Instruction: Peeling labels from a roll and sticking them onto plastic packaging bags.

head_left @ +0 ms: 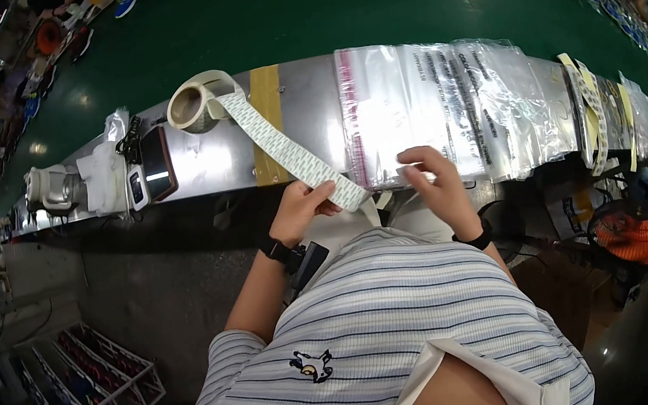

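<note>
Label strip [283, 146] pinched between thumb and fingers of the left hand [300, 208] at the metal ledge's [203, 166] front edge; fed slantwise from the roll [205, 123]. Right hand [442, 187] held loosely spread beside the clear bags [403, 117], which overhang that edge. Narrow gap left between yellow tape [268, 119] and bags. Bags marked with dark printed lines; strip's green print too small to be read.
</note>
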Demonstrator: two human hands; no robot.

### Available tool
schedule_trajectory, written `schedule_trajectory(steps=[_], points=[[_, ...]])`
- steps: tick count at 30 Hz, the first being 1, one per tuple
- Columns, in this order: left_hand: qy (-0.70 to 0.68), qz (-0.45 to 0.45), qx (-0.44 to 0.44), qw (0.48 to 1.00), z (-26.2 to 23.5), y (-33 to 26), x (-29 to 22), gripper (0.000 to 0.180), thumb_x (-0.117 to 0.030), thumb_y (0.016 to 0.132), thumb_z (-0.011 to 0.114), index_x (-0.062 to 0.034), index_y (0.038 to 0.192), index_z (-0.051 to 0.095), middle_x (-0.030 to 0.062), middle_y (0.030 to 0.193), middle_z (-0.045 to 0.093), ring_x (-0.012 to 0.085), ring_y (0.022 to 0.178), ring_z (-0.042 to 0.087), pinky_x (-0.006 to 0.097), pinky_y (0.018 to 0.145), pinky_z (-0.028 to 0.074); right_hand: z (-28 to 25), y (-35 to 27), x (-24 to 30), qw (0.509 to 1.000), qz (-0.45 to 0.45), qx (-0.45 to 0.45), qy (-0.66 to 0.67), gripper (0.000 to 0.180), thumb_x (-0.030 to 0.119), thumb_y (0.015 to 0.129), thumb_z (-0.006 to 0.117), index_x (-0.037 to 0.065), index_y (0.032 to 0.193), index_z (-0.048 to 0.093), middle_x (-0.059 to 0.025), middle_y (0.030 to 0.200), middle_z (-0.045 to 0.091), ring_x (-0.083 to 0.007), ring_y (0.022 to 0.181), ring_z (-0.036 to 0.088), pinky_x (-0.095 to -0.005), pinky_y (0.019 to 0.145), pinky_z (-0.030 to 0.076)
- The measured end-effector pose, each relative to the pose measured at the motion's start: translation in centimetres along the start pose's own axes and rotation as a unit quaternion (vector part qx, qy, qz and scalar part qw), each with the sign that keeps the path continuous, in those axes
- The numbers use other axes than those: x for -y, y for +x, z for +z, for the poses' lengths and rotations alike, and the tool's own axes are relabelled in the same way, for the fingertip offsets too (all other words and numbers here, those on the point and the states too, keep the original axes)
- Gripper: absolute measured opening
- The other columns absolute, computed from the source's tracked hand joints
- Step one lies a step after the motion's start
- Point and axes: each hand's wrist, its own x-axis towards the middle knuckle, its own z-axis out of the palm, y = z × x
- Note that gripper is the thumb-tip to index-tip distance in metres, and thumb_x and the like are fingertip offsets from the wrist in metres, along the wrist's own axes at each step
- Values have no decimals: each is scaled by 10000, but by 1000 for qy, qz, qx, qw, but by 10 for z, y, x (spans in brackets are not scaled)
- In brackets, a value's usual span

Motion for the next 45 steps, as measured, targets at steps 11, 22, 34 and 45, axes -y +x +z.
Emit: schedule_trajectory(steps=[11,22,34,45], points=[[-76,92,-85,989,1,-5,-53,210,-256,937,529,-48,963,540,18,749,581,74,584,516,205,535,433,34,22,13,956,114,219,157,138,119,893,581,-3,947,615,-1,740,584,-58,693,495,-218,649,431],[315,276,-61,906,51,-20,-48,200,-147,843,641,-2,977,610,54,893,598,105,704,565,236,634,459,39,24,26,984,31,81,153,109,116,836,659,10,859,654,-14,761,564,-81,669,517,-225,618,435],[275,357,-237,861,21,-4,-62,124,-92,880,566,19,891,619,74,822,630,160,758,581,278,703,456,38,31,10,990,35,137,-7,214,198,852,644,-7,794,630,-60,735,555,-130,638,530,-269,599,442],[624,326,-5,710,55,21,-17,428,-339,860,585,26,1083,588,169,1184,569,314,1167,483,394,943,371,49,57,-45,884,-40,-147,-442,313,254,680,720,45,859,571,-87,968,512,-261,907,481,-377,761,377]])
